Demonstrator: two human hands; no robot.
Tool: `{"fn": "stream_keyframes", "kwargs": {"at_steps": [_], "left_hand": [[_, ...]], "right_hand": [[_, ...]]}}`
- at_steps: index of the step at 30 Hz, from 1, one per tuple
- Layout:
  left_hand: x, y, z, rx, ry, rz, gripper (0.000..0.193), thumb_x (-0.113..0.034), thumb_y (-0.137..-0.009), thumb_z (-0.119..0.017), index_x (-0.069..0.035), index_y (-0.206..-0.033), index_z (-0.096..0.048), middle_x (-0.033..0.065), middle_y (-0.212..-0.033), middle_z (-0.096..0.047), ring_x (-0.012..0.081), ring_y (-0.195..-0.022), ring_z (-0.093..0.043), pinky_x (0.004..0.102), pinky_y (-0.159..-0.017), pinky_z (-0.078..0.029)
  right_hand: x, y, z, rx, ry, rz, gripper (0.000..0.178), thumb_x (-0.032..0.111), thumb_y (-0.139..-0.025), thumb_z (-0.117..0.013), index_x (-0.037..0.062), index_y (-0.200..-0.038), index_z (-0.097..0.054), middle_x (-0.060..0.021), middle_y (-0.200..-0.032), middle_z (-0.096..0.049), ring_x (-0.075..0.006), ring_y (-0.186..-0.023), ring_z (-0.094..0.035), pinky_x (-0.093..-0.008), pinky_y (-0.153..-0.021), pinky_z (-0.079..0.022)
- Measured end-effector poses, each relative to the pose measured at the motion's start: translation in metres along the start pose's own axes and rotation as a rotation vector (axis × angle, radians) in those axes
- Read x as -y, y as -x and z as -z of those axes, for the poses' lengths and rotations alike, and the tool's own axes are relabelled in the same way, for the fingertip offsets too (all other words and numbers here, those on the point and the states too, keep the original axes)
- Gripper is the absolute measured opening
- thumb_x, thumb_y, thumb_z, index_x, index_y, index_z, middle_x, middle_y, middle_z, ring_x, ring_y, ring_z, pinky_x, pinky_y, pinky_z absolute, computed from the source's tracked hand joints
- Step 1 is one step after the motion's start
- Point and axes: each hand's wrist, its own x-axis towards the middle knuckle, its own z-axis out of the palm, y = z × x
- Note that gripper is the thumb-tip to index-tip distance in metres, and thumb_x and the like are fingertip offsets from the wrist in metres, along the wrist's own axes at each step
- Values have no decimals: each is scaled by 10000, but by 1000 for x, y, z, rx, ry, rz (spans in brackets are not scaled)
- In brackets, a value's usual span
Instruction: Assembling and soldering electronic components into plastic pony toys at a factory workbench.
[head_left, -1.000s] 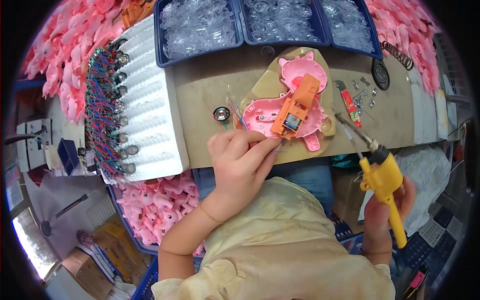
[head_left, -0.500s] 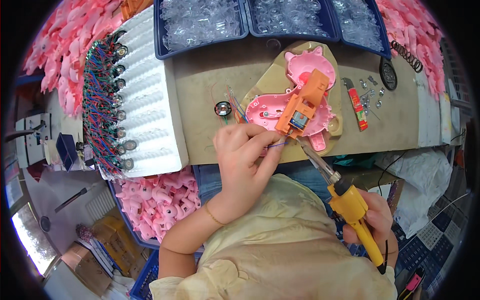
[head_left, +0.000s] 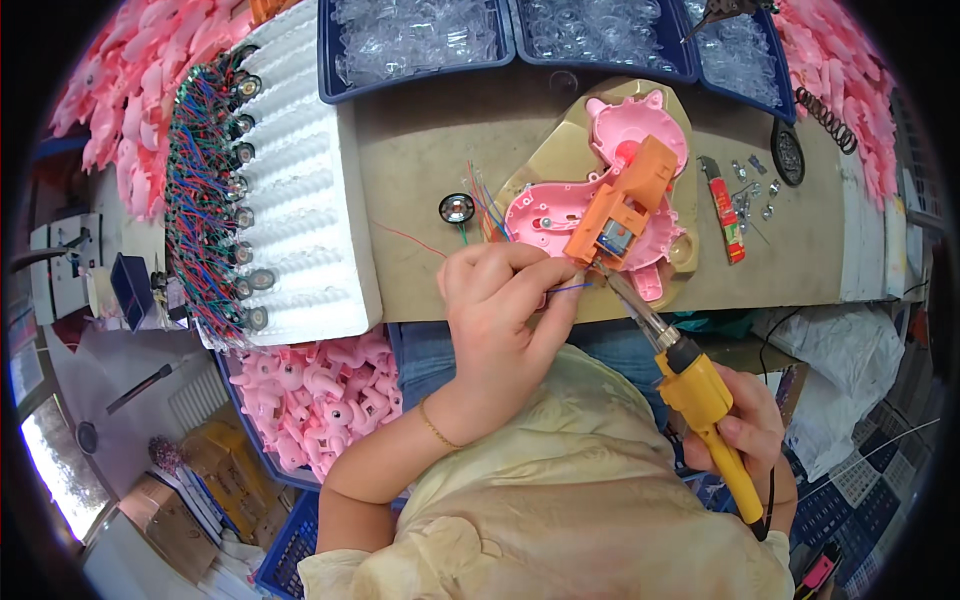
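In the head view, the left hand (head_left: 510, 310) has its grip pinched nearly shut, thumb against fingertips, apparently on a thin blue wire (head_left: 572, 288) at the near edge of an orange plastic housing (head_left: 602, 218). The right hand (head_left: 738, 425) has its grip closed around the handle of a yellow soldering iron (head_left: 697, 392), whose tip points far and left to that same edge; whether it touches the joint I cannot tell. The housing sits tilted in an open pink animal-shaped shell (head_left: 540, 208), which rests on a tan holding jig (head_left: 545, 160) in the middle of the desk (head_left: 400, 175). A small round speaker (head_left: 457, 208) lies left of the shell, near some loose coloured wires (head_left: 487, 205). As for progress, the housing already stands in the shell, and the step in hand looks like soldering the blue wire. The speaker lies outside, the shell is uncovered, and a red wire (head_left: 410, 238) trails loose, so fixing these probably remains. More wired speakers (head_left: 210, 210) line a white foam tray (head_left: 305, 200) at left, apparently waiting.
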Motion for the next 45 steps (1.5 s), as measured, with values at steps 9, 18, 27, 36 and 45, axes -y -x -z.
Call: {"fn": "stream_keyframes", "kwargs": {"at_steps": [9,18,27,36,45], "left_hand": [[-1,-1,0,8,-6,-8,103,-60,-708,-674,-70,-810,-661,38,-806,-574,213,-822,-474,318,-760,-358],[-1,-1,1,21,-8,-13,106,-60,-707,-670,-71,-812,-656,32,-805,-573,208,-825,-478,319,-762,-350],[1,0,-1,12,2,-5,159,-92,-675,-683,-110,-831,-656,-7,-818,-574,210,-838,-486,345,-785,-332],[-1,-2,2,26,-5,-7,98,-64,-705,-665,-71,-801,-653,33,-797,-571,207,-823,-475,318,-765,-342],[-6,-2,17,54,-161,-170,222,-54,-661,-689,-95,-878,-663,29,-885,-583,221,-884,-497,338,-772,-386]], "right_hand": [[-10,-5,0,35,144,152,506,212,-752,-571,-66,-1168,-494,-160,-808,-626,-330,-676,-608,-365,-590,-470],[-11,1,-3,7,286,199,479,187,-773,-593,-90,-1149,-485,-150,-781,-617,-308,-643,-605,-364,-559,-463],[1,-5,5,78,325,228,499,223,-729,-643,-64,-1118,-515,-118,-701,-609,-276,-551,-578,-334,-490,-440],[-16,16,0,-266,228,313,564,336,-748,-669,-78,-1102,-522,-117,-748,-628,-251,-566,-588,-308,-509,-436],[-32,5,-1,-418,250,453,597,373,-819,-630,-105,-1141,-474,-181,-923,-623,-238,-629,-619,-291,-548,-464]]}}
